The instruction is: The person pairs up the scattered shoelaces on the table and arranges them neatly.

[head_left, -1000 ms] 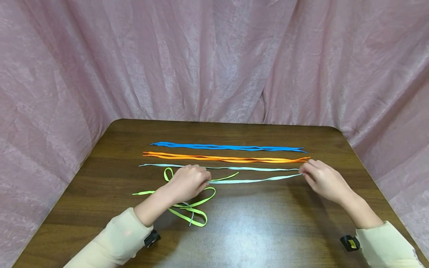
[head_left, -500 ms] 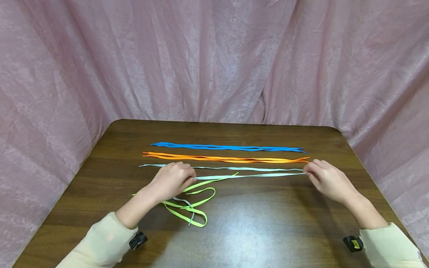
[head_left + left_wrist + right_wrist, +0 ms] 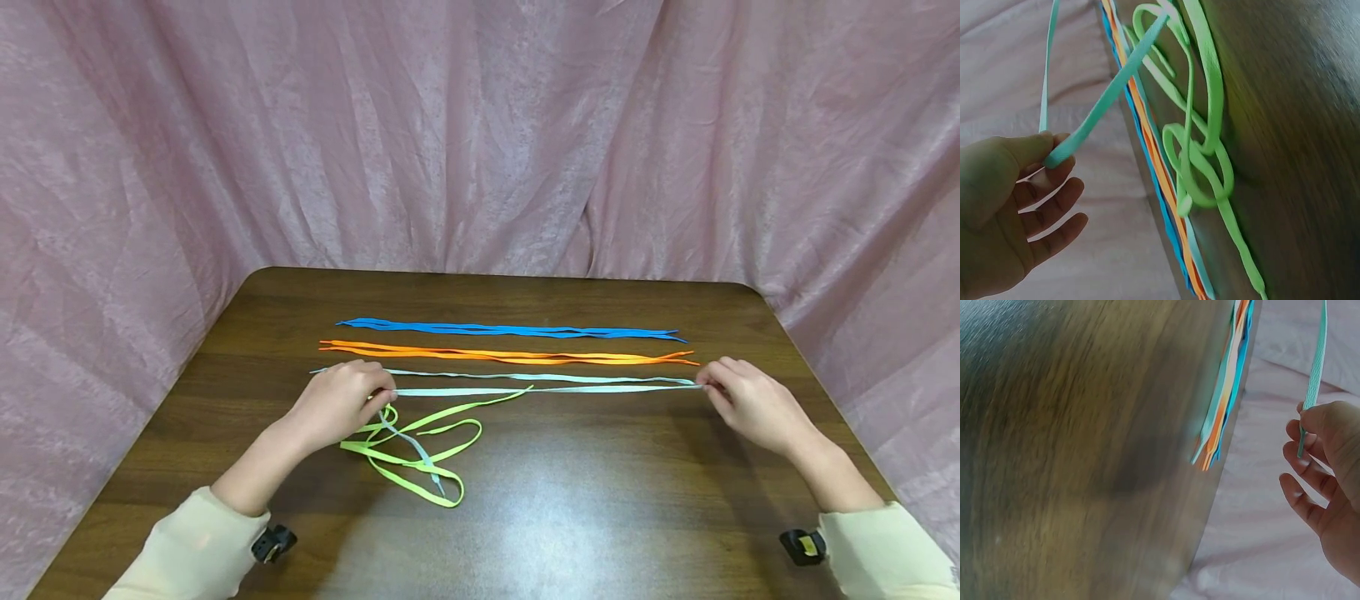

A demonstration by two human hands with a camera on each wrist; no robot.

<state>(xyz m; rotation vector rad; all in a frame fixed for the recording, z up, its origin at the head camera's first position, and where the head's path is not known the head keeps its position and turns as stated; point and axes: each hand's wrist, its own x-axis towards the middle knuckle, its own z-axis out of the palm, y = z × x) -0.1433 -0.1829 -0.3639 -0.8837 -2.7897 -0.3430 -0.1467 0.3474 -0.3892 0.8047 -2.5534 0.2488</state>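
A pale mint-green shoelace point(image 3: 600, 389) stretches nearly straight between my two hands. My left hand point(image 3: 337, 407) pinches it between thumb and forefinger, and in the left wrist view a loose length of the shoelace point(image 3: 1107, 106) hangs from the pinch. At the other end, my right hand point(image 3: 757, 406) pinches near the tip, which pokes out below the thumb in the right wrist view. Just beyond lies a second mint shoelace point(image 3: 540, 377) on the table. A tangled neon-yellow shoelace point(image 3: 450, 454) is beside and below my left hand, with the held lace's tail point(image 3: 416, 447) lying across it.
Farther back, orange shoelaces point(image 3: 495, 357) and blue shoelaces point(image 3: 510, 330) lie in parallel rows across the brown wooden table point(image 3: 600, 508). A pink curtain point(image 3: 480, 142) hangs behind the table's far edge.
My left hand has slid leftward along the mint shoelace, so a longer stretch now spans between the hands. My right hand has shifted slightly right. More of the yellow tangle is uncovered.
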